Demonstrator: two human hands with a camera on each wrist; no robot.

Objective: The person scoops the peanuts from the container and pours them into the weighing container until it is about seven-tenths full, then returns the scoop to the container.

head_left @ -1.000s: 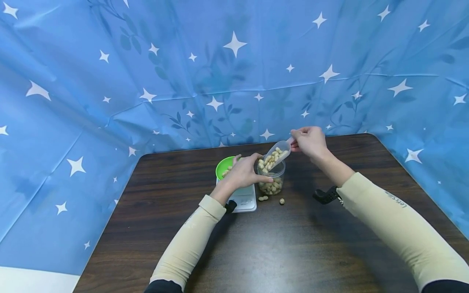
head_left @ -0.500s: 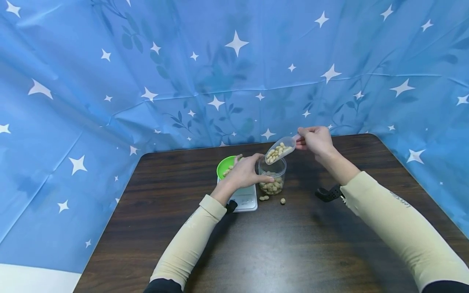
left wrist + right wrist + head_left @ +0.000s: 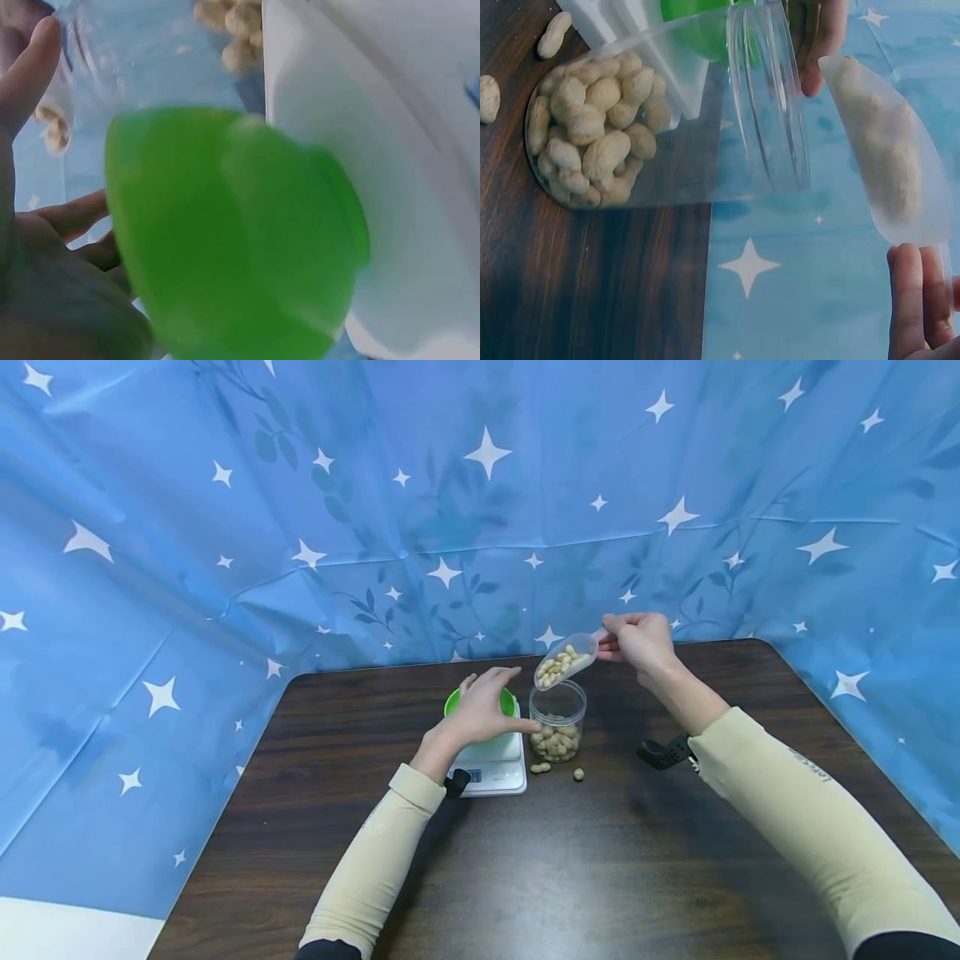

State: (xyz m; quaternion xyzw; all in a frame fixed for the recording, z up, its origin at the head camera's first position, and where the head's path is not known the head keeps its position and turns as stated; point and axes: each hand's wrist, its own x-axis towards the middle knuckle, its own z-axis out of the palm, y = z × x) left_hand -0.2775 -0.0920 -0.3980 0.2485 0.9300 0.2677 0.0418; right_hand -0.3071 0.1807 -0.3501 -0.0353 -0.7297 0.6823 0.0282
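Observation:
My right hand pinches the handle of a translucent scoop loaded with peanuts, tilted above the mouth of a clear jar. Peanuts fill the jar's lower part, as the right wrist view shows. My left hand has its fingers spread and thumb stretched toward the jar, holding nothing. Beneath and behind it is a green bowl on a white kitchen scale. In the head view the left hand covers much of the bowl and part of the scale.
Two loose peanuts lie in front of the jar, a longer one near the scale and a rounder one to its right. Behind the dark wooden table hangs a blue curtain with white stars.
The scoop with its peanuts has come up out of the jar's mouth and now hangs over it. My left hand has let go of the jar and shifted left.

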